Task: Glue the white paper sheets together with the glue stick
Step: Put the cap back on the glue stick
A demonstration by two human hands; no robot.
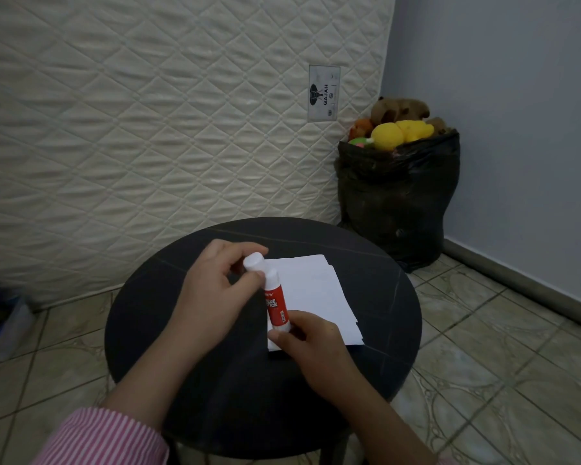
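Paper sheets (311, 290) on table (168, 297); bag (396, 196) behind, perhaps right.

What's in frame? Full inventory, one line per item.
glue stick: 1, red label, white cap on, held over table
paper sheets: small stack, white, on table, loosely overlapped
table: 1, black, round, centre
mattress: 1, cream quilted, upright behind table
bag: 1, black, right corner, on floor
plush toys: several, yellow, brown, orange, in bag top
floor tiles: beige
left hand: fingers at cap
right hand: fingers on tube base
sleeve: pink striped, left arm
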